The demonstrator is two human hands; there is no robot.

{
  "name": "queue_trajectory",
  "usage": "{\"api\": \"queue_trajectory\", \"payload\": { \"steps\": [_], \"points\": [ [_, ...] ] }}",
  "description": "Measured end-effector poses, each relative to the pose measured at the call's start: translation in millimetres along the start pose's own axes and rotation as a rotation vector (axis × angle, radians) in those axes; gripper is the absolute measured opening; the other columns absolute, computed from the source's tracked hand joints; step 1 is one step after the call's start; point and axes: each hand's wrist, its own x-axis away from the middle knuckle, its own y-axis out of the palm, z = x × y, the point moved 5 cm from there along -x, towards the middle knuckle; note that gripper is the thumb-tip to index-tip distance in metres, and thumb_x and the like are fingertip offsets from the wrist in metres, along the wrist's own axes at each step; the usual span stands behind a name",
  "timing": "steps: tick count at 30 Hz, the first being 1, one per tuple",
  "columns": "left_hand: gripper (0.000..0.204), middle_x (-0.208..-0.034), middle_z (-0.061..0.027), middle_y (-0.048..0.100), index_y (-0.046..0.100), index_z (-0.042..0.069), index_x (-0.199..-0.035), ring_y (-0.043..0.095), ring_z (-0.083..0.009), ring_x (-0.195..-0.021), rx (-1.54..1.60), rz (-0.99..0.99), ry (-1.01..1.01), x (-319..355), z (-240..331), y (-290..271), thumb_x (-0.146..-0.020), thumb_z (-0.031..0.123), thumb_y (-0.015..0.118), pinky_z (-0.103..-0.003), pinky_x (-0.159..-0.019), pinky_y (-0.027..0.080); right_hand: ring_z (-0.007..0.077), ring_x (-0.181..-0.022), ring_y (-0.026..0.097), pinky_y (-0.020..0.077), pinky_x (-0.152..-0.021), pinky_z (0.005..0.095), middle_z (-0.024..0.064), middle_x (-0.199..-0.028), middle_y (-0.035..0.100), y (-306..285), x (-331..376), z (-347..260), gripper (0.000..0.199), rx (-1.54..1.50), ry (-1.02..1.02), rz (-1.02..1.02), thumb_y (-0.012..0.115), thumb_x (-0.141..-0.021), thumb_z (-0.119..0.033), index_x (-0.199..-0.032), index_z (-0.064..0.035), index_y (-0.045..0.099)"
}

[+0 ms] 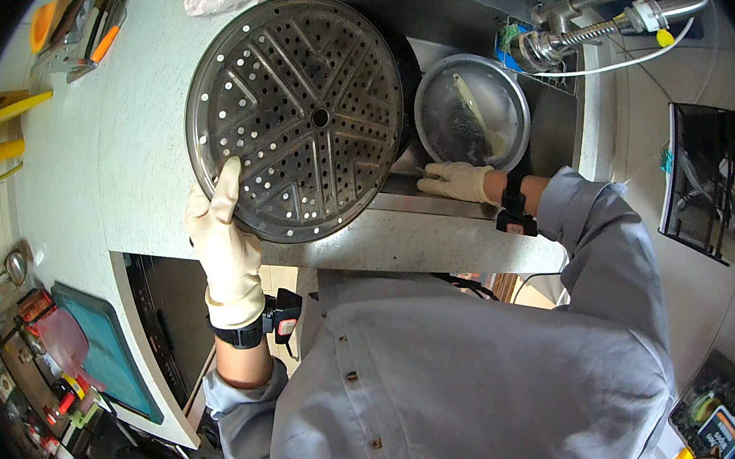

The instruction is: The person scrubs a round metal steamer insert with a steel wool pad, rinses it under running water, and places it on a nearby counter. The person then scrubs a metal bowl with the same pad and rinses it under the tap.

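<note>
A cream glove covers my left hand [223,236], which grips the lower left rim of a round metal steamer tray [347,124], thumb on its face and the fingers partly hidden behind. The tray is dark, with many small holes, pressed ridges and one larger central hole; it is held up over the counter's edge and part of the sink [410,205]. My right hand [457,182], gloved alike, lies with fingers stretched out at the sink's front edge. Just beyond it, a metal basin [510,89] holds cloudy liquid and a long pale green object [475,106].
A metal faucet [545,45] with a spring hose reaches over the sink's right side. Knives and scissors [93,43] lie at the far left of the white counter [140,155]. A teal cutting board [107,346] stands at lower left; a black mesh rack [694,186] is at right.
</note>
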Motion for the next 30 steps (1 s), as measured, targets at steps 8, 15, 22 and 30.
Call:
{"api": "queue_trajectory", "payload": {
  "steps": [8, 15, 22, 30],
  "points": [
    [0.02, -0.097, -0.0098, 0.069, 0.063, -0.004, -0.107, 0.067, -0.0135, -0.078, 0.042, 0.045, -0.022, 1.2, -1.1, -4.1, -0.089, 0.003, 0.058, -0.025, -0.071, 0.055, 0.0378, -0.098, 0.062, 0.0467, -0.086, 0.041, 0.0216, -0.104, 0.066, -0.9, -11.6, 1.6, 0.046, -0.045, 0.04, -0.014, 0.049, -0.092, -0.042, -0.11, -0.0038, 0.065],
    [0.016, -0.093, -0.0091, 0.07, 0.065, -0.004, -0.102, 0.067, -0.0129, -0.077, 0.069, 0.056, -0.009, 0.7, 1.5, -2.7, -0.089, 0.004, 0.06, -0.025, -0.071, 0.054, 0.0358, -0.085, 0.064, 0.0477, -0.078, 0.0414, 0.022, -0.093, 0.068, 0.0, -12.2, -1.1, 0.044, -0.104, 0.087, -0.012, 0.051, -0.091, -0.04, -0.102, -0.0014, 0.069],
    [0.016, -0.093, -0.0085, 0.07, 0.066, -0.002, -0.103, 0.067, -0.0125, -0.077, 0.049, 0.059, -0.023, -7.7, 3.0, -5.0, -0.088, 0.003, 0.061, -0.025, -0.07, 0.054, 0.0347, -0.078, 0.064, 0.0477, -0.076, 0.0408, 0.022, -0.085, 0.067, 5.2, -10.6, 0.1, 0.042, -0.181, 0.127, -0.035, 0.053, -0.09, -0.038, -0.096, -0.0002, 0.069],
    [0.02, -0.095, -0.0102, 0.071, 0.065, -0.002, -0.108, 0.068, -0.0134, -0.076, 0.024, 0.003, -0.03, -18.2, -1.4, -10.1, -0.089, 0.006, 0.062, -0.024, -0.068, 0.056, 0.0346, -0.094, 0.063, 0.0465, -0.085, 0.0384, 0.0227, -0.104, 0.066, 6.4, -6.7, -8.7, 0.055, -0.194, 0.169, 0.002, 0.055, -0.087, -0.049, -0.106, 0.0011, 0.068]
  ]
}}
